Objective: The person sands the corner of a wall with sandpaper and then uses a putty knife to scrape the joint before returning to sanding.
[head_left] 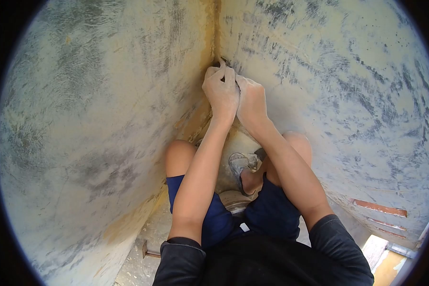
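My left hand point(221, 93) and my right hand point(251, 99), both dusted pale, press together at the inner corner where two walls meet. The left one is closed, its fingers bent around a small dark piece point(217, 64) that only peeks out near the fingertips; its kind is hidden. Fingers of the right hand are curled against the left, and what they hold, if anything, cannot be seen. Just above them runs the corner seam point(217, 28), stained yellow-brown. The left wall point(105, 119) and right wall point(319, 86) have a patchy whitish coat with dark grey scuffs.
My knees are bent close between the walls, with a dusty sandal point(240, 167) below. A round pale object point(234, 202) sits under me. A small brown metal bracket point(150, 251) lies at lower left. Reddish-brown slots point(380, 208) mark the right wall.
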